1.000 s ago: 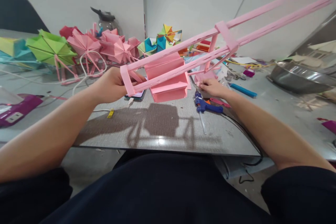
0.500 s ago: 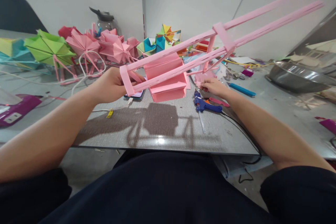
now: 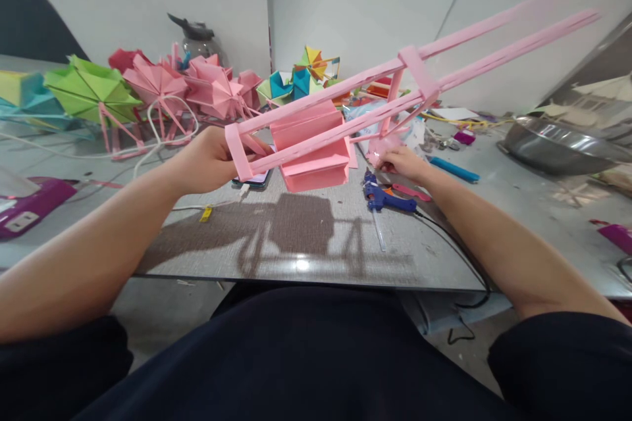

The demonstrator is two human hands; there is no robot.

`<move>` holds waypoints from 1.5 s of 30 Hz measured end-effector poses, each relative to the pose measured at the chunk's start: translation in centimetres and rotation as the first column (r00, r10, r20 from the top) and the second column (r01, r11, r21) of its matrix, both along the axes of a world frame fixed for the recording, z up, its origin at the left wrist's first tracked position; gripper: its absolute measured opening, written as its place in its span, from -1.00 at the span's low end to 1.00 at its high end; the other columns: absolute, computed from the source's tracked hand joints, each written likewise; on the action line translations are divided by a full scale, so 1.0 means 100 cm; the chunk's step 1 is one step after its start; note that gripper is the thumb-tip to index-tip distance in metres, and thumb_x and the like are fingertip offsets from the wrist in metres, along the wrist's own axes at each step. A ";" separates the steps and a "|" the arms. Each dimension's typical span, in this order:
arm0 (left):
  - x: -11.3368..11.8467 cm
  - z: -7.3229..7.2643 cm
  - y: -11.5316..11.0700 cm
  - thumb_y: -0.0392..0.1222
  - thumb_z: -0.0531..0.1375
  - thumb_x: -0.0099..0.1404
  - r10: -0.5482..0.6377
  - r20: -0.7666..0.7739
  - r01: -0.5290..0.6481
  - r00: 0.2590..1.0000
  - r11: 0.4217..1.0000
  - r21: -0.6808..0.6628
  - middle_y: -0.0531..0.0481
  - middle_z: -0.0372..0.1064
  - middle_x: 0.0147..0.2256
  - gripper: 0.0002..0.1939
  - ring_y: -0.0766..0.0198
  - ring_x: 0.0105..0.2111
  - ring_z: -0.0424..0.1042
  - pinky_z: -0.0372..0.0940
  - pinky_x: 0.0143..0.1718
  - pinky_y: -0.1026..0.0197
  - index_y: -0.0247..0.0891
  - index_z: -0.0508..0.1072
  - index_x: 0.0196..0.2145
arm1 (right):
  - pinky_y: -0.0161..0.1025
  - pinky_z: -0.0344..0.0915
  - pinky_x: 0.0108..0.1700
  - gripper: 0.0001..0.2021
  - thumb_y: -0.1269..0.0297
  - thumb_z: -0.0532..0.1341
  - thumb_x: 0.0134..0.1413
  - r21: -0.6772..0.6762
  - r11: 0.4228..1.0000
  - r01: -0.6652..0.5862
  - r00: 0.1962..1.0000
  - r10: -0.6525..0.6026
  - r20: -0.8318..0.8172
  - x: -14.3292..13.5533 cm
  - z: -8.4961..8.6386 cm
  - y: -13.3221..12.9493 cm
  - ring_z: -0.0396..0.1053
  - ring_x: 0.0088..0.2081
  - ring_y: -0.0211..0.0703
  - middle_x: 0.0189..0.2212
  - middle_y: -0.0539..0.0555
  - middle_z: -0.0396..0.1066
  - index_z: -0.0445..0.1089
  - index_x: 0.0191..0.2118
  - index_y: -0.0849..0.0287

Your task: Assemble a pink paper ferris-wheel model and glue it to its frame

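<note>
A long pink paper frame (image 3: 340, 128) with a folded pink paper wheel (image 3: 313, 151) inside it is held above the table, slanting up to the right. My left hand (image 3: 212, 159) is closed on its left end, the fingertips partly hidden behind the strips. Behind and below the frame, my right hand (image 3: 401, 164) is closed at the edge of a piece of pink material (image 3: 384, 145); what its fingertips pinch is too small to make out. Near that hand, a blue glue gun (image 3: 388, 198) lies on the table.
Folded paper wheels in green (image 3: 91, 89) and pink (image 3: 158, 82) stand at the back left. A phone (image 3: 254, 179) lies under the frame. On the right are a blue cutter (image 3: 454, 169) and a metal bowl (image 3: 557, 148). A purple power strip (image 3: 37, 207) is at far left.
The raised right end of the pink frame has dipped slightly and shifted a little left. Both hands have stayed almost in place.
</note>
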State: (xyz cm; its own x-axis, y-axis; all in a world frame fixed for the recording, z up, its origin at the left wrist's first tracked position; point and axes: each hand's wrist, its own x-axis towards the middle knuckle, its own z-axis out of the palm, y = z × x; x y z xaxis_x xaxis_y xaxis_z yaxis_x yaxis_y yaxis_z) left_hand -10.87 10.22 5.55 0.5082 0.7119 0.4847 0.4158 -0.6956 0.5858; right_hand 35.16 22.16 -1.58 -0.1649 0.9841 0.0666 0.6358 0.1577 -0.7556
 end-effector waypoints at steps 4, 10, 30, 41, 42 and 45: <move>0.001 0.000 -0.001 0.04 0.38 0.30 0.010 0.011 -0.010 1.000 1.000 0.007 -0.17 0.64 -0.36 -0.63 0.27 -0.46 0.45 0.38 -0.49 0.25 -0.38 0.73 -0.20 | -0.20 0.34 -0.28 -0.90 0.24 0.34 -0.10 -0.020 0.999 -0.033 0.999 0.032 -0.038 0.003 -0.001 0.002 0.42 -0.33 -0.09 -0.45 0.07 0.55 0.57 -0.50 0.12; 0.002 0.002 -0.002 -0.04 0.36 0.31 -0.017 0.016 0.017 1.000 1.000 0.012 -0.01 0.47 -0.56 -0.69 0.29 -0.51 0.40 0.31 -0.54 0.28 -0.38 0.72 -0.22 | -0.12 0.41 -0.11 -0.90 0.32 0.37 -0.22 -0.018 0.997 -0.075 0.997 0.074 -0.021 0.008 -0.004 0.004 0.48 -0.25 -0.04 -0.38 0.06 0.60 0.57 -0.43 0.12; -0.001 0.000 0.000 0.09 0.40 0.30 0.014 0.007 -0.014 1.000 1.000 -0.009 -0.21 0.68 -0.27 -0.60 0.22 -0.41 0.51 0.47 -0.39 0.19 -0.35 0.72 -0.19 | -0.14 0.31 -0.21 -0.79 0.12 0.42 -0.02 0.170 0.972 -0.161 0.980 0.137 0.141 0.010 -0.010 0.001 0.38 -0.33 -0.10 -0.41 0.01 0.47 0.44 -0.35 0.08; -0.002 -0.001 -0.001 0.00 0.36 0.32 -0.001 -0.001 0.001 1.000 1.000 0.013 -0.18 0.72 -0.20 -0.66 0.19 -0.31 0.58 0.51 -0.30 0.18 -0.34 0.73 -0.14 | -0.14 0.25 -0.23 -0.69 0.02 0.42 0.00 0.206 0.969 -0.137 0.985 0.111 0.135 0.008 -0.011 -0.003 0.31 -0.33 -0.11 -0.42 -0.02 0.37 0.35 -0.34 0.06; -0.002 0.000 -0.001 -0.02 0.36 0.31 -0.002 -0.002 0.002 1.000 1.000 0.010 -0.18 0.72 -0.18 -0.67 0.19 -0.31 0.58 0.51 -0.29 0.19 -0.34 0.74 -0.14 | -0.13 0.25 -0.22 -0.69 0.01 0.42 -0.01 0.207 0.968 -0.139 0.985 0.112 0.134 0.008 -0.011 -0.004 0.31 -0.33 -0.11 -0.42 -0.02 0.37 0.35 -0.34 0.06; -0.001 0.002 -0.002 -0.04 0.37 0.30 0.005 -0.017 -0.005 1.000 1.000 0.000 -0.20 0.72 -0.16 -0.68 0.15 -0.25 0.61 0.53 -0.23 0.17 -0.33 0.74 -0.12 | -0.12 0.25 -0.20 -0.67 -0.02 0.42 -0.03 0.195 0.971 -0.138 0.986 0.117 0.115 0.006 -0.009 -0.006 0.32 -0.32 -0.09 -0.40 -0.01 0.37 0.35 -0.34 0.06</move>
